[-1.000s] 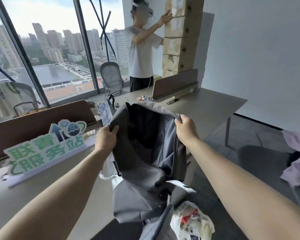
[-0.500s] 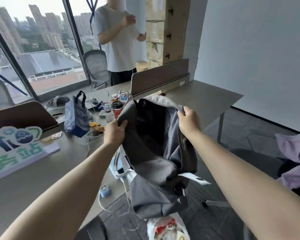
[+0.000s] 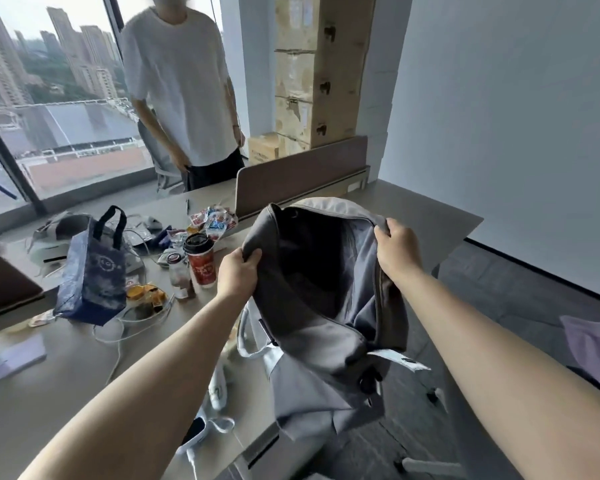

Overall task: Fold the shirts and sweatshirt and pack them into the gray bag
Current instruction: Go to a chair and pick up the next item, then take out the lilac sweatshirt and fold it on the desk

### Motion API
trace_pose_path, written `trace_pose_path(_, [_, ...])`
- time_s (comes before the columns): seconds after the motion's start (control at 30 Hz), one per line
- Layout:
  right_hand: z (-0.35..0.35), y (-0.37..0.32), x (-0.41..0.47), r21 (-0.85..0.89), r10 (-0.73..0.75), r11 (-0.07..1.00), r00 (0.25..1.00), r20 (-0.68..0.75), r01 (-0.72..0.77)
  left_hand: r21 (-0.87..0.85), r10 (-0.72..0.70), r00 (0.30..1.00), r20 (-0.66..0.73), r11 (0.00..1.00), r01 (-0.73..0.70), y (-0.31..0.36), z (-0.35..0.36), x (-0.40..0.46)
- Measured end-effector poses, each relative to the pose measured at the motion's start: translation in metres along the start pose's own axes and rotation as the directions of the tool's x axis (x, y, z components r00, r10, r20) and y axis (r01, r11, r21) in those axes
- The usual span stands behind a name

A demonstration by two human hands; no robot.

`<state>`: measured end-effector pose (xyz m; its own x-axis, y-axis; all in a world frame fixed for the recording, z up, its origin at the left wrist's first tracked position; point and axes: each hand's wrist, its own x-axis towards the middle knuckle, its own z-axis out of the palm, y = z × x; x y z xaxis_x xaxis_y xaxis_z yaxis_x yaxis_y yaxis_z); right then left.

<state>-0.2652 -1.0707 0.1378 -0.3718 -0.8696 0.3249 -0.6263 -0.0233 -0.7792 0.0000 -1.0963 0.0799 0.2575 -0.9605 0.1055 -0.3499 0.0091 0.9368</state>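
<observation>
Gray bag [image 3: 326, 306] gripped at its rim between left hand [image 3: 238, 271] and right hand [image 3: 397, 251], spread open, apparently empty; folding, packing seemingly all left.

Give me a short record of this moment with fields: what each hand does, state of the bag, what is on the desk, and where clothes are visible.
left hand: left hand grips the left rim of the gray bag
right hand: right hand grips the right rim
bag state: held up, mouth pulled open, inside dark, contents cannot be told
desk items: blue tote, red cup with black lid, snack packets
clothes: purple garment at the right edge
</observation>
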Motion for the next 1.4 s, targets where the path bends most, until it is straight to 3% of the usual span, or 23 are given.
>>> trace_pose_path(0.2, [0.035, 0.04, 0.076, 0.074, -0.027, 0.997, 0.998, 0.061, 0.023, 0.007, -0.068, 0.993, -0.095, 0.998, 0.069, -0.01, 0.039, 0.037])
trace_pose_path(0.37, [0.074, 0.09, 0.123, 0.109, -0.04, 0.994, 0.963, 0.267, 0.011, 0.061, -0.239, 0.944, -0.227, 0.964, 0.258, -0.042, 0.063, 0.047])
trace_pose_path(0.6, [0.122, 0.17, 0.145, -0.096, 0.059, 0.995, 0.869, 0.492, -0.014, 0.257, -0.377, 0.869, -0.322, 0.848, 0.463, -0.098, 0.083, 0.034])
trace_pose_path(0.9, [0.157, 0.226, 0.132, -0.316, 0.242, 0.948, 0.734, 0.634, -0.04, 0.49, -0.426, 0.835, -0.349, 0.676, 0.55, -0.133, 0.082, 0.024])
trace_pose_path(1.03, [0.158, 0.226, 0.118, -0.323, 0.281, 0.943, 0.721, 0.633, -0.084, 0.514, -0.424, 0.835, -0.35, 0.659, 0.549, -0.137, 0.078, 0.017])
trace_pose_path(1.13, [0.151, 0.218, 0.107, -0.293, 0.277, 0.95, 0.731, 0.624, -0.11, 0.598, -0.333, 0.869, -0.367, 0.63, 0.494, -0.123, 0.078, 0.013])
trace_pose_path(1.23, [0.137, 0.202, 0.093, -0.278, 0.273, 0.953, 0.752, 0.6, -0.124, 0.649, -0.194, 0.933, -0.304, 0.674, 0.352, -0.1, 0.08, 0.013])
trace_pose_path(1.4, [0.105, 0.18, 0.06, -0.294, 0.285, 0.945, 0.799, 0.529, -0.142, 0.59, 0.019, 0.999, -0.044, 0.808, 0.011, -0.065, 0.098, 0.01])
